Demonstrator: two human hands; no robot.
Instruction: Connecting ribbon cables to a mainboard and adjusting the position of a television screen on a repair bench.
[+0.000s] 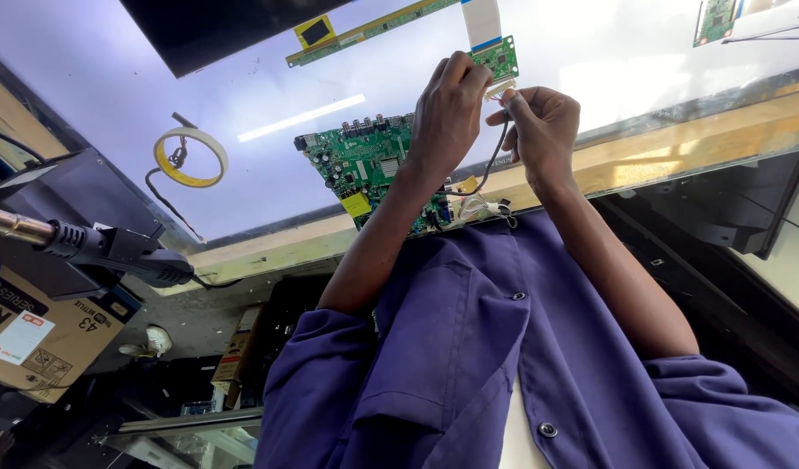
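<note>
At the far left, one brown cardboard box (48, 334) was noted, with a pale label on its face. Above it, one hot-air tool (95, 247) with a metal nozzle and a black ribbed plastic handle was seen lying across the table's edge. One flat ring of yellow tape (190, 157) was recorded on the glossy, pale table (243, 87), with a thin black cord curled beside it. One long narrow strip board (364, 33), green with a yellow label, was observed at the top, near a dark panel.

At centre, one large green circuit board (360, 165) was found lying flat on the table, studded with black and silver components and one yellow rectangle; its right part was hidden by the left forearm. The left hand (447, 117) was seen raised over it, its fingers curled and pressed against the lower edge of one small green circuit board (497, 57), to which one white flat ribbon cable (481, 21) was joined from above. The right hand (542, 130) was held just beside the left, its fingers pinching a small white connector (500, 89) at the end of one dark cable (495, 161), touching the small board's lower edge. Both arms were sleeved in purple cloth. One further green board (716, 19) was noted at the top right corner.
</note>
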